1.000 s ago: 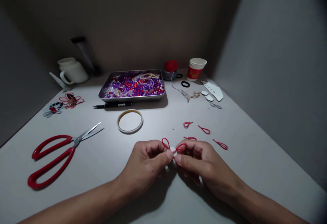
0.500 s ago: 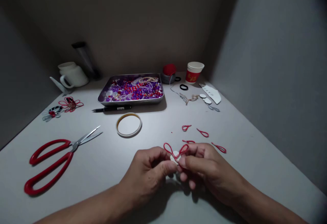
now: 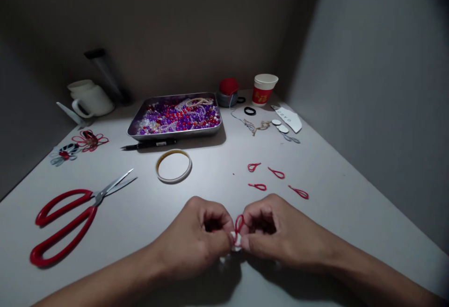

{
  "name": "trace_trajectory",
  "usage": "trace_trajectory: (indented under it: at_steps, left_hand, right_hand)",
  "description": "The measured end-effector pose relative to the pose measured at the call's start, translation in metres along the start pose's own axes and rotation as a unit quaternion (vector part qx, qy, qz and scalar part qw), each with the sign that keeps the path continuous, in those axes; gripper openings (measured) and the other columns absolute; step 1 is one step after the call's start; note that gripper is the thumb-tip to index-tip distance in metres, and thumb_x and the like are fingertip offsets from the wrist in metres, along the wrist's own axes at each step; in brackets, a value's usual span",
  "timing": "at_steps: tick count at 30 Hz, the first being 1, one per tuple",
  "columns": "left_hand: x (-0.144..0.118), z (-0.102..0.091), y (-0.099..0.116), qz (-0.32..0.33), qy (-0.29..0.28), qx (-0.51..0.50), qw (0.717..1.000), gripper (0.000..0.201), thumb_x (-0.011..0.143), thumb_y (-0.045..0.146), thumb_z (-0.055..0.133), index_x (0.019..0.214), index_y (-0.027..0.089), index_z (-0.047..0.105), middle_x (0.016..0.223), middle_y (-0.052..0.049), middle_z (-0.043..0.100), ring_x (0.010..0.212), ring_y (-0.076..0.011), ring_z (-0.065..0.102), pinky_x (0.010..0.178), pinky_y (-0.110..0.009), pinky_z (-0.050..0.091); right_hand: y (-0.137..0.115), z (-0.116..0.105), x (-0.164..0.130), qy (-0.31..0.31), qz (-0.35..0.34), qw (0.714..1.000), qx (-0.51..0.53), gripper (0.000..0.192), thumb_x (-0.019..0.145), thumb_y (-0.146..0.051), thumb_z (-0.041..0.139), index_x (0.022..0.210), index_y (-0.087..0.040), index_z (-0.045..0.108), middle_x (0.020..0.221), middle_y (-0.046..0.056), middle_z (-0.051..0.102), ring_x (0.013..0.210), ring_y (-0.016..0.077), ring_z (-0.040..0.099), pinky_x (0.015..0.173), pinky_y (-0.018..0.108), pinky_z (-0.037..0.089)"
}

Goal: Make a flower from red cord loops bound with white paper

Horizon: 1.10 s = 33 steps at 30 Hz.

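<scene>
Close to the table's front, my left hand (image 3: 201,234) pinches the left side of a small white disc (image 3: 237,247), thumb and fingers closed. My right hand (image 3: 280,232) closes on the disc's right side, its fingertips almost meeting the left ones. A red cord loop (image 3: 239,223) stands up from the disc between both hands. Much of the disc is covered by fingers. Beyond my right hand lie several loose red cord loops (image 3: 276,173), twisted at one end.
Red-handled scissors (image 3: 100,198) lie partly open at left. A tape ring (image 3: 191,164) and a pen (image 3: 149,145) lie before a metal tray (image 3: 175,134) of beads. Yarn (image 3: 228,93), a paper cup (image 3: 264,91) and white discs (image 3: 281,129) are at back right; cord flowers (image 3: 90,140) at left.
My fingers have shifted on the white disc and my hands now mirror each other. Two red loops showed above it before; one shows now. The view has tilted slightly.
</scene>
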<state>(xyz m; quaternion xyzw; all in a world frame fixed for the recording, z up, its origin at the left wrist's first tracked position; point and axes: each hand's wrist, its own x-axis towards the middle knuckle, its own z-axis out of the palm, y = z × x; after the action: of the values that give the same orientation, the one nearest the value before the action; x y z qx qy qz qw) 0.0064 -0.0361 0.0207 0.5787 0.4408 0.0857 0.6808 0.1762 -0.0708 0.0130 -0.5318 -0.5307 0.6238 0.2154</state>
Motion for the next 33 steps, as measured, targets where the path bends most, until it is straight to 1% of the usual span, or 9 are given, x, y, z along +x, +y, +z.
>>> trace_trajectory:
  at_steps: [2,5,8,12,17,20,26,29,33]
  left_hand:
    - [0.001,-0.001,0.001,-0.011,0.027,-0.057,0.998,0.005,0.059,0.016,0.057,0.056,0.012,0.057,0.044,0.005,0.044,0.042,-0.0052,0.033,0.041,-0.018,0.024]
    - [0.003,-0.002,-0.002,-0.017,0.089,-0.137,0.986,0.006,0.060,0.017,0.059,0.056,0.013,0.057,0.040,0.006,0.042,0.038,-0.0041,0.030,0.037,-0.017,0.019]
    - [0.003,0.000,-0.004,-0.017,0.123,-0.190,0.974,0.009,0.063,0.019,0.062,0.059,0.014,0.055,0.042,0.006,0.045,0.038,-0.0043,0.034,0.036,-0.015,0.022]
    - [0.001,0.007,-0.004,-0.013,0.107,-0.213,0.971,0.012,0.064,0.020,0.064,0.062,0.013,0.054,0.050,0.003,0.052,0.040,-0.0053,0.042,0.036,-0.014,0.029]
    - [0.000,0.007,-0.005,0.000,0.061,-0.211,0.976,0.002,0.065,0.014,0.057,0.064,0.012,0.056,0.056,0.000,0.056,0.046,-0.0077,0.048,0.039,-0.015,0.034]
    - [0.000,0.002,-0.003,0.011,0.038,-0.180,0.983,0.009,0.063,0.012,0.054,0.070,0.012,0.060,0.059,-0.001,0.059,0.051,-0.0089,0.051,0.044,-0.017,0.036]
    - [0.000,0.000,0.005,-0.023,0.049,0.000,0.999,0.009,0.061,0.017,0.056,0.058,0.011,0.061,0.046,0.002,0.051,0.043,-0.0067,0.039,0.041,-0.018,0.026]
    - [0.000,0.001,0.005,-0.021,0.048,0.016,0.998,0.010,0.061,0.017,0.056,0.055,0.011,0.060,0.045,0.003,0.049,0.042,-0.0064,0.035,0.041,-0.019,0.024]
    - [0.002,0.000,0.002,-0.037,0.072,-0.038,0.996,0.008,0.058,0.019,0.057,0.052,0.013,0.057,0.041,0.004,0.046,0.040,-0.0064,0.034,0.040,-0.019,0.022]
  right_hand:
    - [-0.001,-0.005,-0.001,-0.008,-0.022,0.998,0.053,0.018,0.070,-0.030,0.060,0.067,-0.012,0.062,0.054,-0.001,0.053,0.047,0.0082,0.045,0.042,0.018,0.033]
    - [-0.001,-0.009,-0.001,0.032,-0.041,0.990,0.135,0.033,0.073,-0.045,0.059,0.081,-0.013,0.064,0.066,0.005,0.061,0.055,0.0126,0.053,0.046,0.021,0.040]
    - [-0.001,-0.005,0.000,0.064,-0.021,0.985,0.161,0.029,0.067,-0.038,0.066,0.083,-0.014,0.060,0.063,0.003,0.060,0.051,0.0113,0.052,0.043,0.021,0.041]
    - [0.000,0.006,0.004,0.071,0.003,0.980,0.184,0.016,0.064,-0.026,0.066,0.068,-0.016,0.054,0.050,-0.003,0.055,0.039,0.0070,0.045,0.038,0.019,0.037]
    - [0.001,0.008,0.006,0.084,0.027,0.976,0.200,0.011,0.061,-0.021,0.062,0.063,-0.016,0.052,0.047,-0.004,0.056,0.035,0.0066,0.047,0.036,0.018,0.038]
    - [0.000,0.004,0.005,0.080,0.031,0.977,0.196,0.011,0.059,-0.019,0.062,0.062,-0.016,0.052,0.045,-0.005,0.055,0.035,0.0064,0.047,0.037,0.018,0.038]
    - [-0.002,0.001,0.004,0.027,0.044,0.995,0.090,0.003,0.061,-0.014,0.060,0.063,-0.014,0.059,0.040,-0.006,0.050,0.036,0.0061,0.045,0.037,0.017,0.034]
    - [-0.001,0.003,0.004,0.020,0.040,0.995,0.087,0.005,0.063,-0.016,0.062,0.067,-0.014,0.061,0.044,-0.005,0.052,0.039,0.0064,0.046,0.039,0.017,0.035]
    - [-0.001,0.003,0.004,0.016,0.025,0.993,0.118,0.013,0.064,-0.023,0.066,0.072,-0.013,0.062,0.049,-0.004,0.055,0.042,0.0079,0.050,0.044,0.020,0.039]
